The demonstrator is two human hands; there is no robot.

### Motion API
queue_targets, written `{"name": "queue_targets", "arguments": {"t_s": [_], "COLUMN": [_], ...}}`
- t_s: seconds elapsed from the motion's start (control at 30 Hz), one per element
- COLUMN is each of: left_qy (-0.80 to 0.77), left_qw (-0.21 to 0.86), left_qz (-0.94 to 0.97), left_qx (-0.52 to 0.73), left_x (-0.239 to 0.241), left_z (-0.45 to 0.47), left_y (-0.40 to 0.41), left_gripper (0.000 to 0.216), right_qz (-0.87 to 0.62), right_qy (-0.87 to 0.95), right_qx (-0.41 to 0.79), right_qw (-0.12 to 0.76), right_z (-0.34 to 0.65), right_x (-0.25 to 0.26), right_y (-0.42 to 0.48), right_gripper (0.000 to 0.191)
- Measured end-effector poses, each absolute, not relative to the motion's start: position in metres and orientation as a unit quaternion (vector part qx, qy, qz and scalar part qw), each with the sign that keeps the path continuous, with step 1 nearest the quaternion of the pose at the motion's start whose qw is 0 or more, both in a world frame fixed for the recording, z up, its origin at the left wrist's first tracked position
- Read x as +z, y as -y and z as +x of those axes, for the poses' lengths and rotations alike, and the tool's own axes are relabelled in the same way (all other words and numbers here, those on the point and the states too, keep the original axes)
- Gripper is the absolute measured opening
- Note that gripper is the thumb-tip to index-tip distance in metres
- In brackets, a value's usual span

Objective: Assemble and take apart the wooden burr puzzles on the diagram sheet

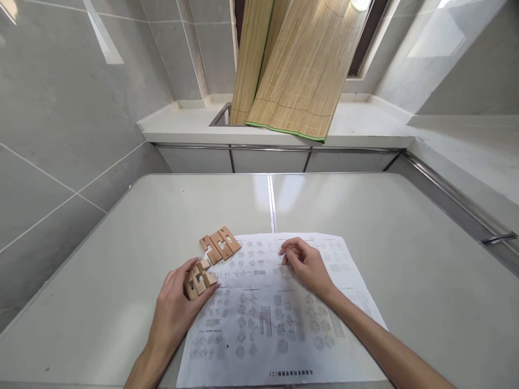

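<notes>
My left hand (176, 302) grips a partly joined cluster of notched wooden puzzle pieces (198, 278) at the left edge of a printed instruction sheet (267, 319). Three more notched wooden pieces (220, 245) lie side by side on the table just beyond, touching the sheet's upper left corner. My right hand (306, 265) rests on the upper middle of the sheet with its fingers curled and the tips pressed on the paper; nothing shows in it.
The sheet lies on a pale table (365, 216) with a seam down its middle. Behind it runs a white counter (182, 124) with rolled bamboo mats (292, 70) leaning on it. Grey tiled walls stand left and right.
</notes>
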State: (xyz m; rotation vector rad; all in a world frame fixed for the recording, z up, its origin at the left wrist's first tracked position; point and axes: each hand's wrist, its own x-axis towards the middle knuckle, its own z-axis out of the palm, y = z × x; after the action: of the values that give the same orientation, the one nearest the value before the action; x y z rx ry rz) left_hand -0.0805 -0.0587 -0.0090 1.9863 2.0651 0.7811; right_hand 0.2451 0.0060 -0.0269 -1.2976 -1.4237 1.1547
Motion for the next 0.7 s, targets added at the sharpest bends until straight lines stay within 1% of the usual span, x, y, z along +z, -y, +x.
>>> {"name": "queue_targets", "arguments": {"t_s": [0.1,0.3,0.4,0.7], "left_qy": [-0.709,-0.702,-0.699,-0.698], "left_qw": [0.083,0.047,0.047,0.114], "left_qz": [0.649,0.657,0.663,0.661], "left_qx": [0.264,0.270,0.263,0.249], "left_x": [-0.008,-0.012,-0.014,-0.008], "left_z": [-0.079,-0.073,-0.073,-0.081], "left_y": [0.053,0.045,0.044,0.039], "left_gripper": [0.073,0.070,0.070,0.076], "right_qz": [-0.519,-0.549,-0.591,-0.665], "right_qy": [0.574,0.577,0.551,0.503], "right_qx": [0.472,0.462,0.454,0.361], "right_qw": [0.421,0.391,0.376,0.417], "right_z": [0.253,0.288,0.307,0.320], "right_x": [-0.015,0.009,0.004,-0.035], "right_y": [-0.003,0.036,0.064,0.132], "right_gripper": [0.015,0.021,0.025,0.037]}}
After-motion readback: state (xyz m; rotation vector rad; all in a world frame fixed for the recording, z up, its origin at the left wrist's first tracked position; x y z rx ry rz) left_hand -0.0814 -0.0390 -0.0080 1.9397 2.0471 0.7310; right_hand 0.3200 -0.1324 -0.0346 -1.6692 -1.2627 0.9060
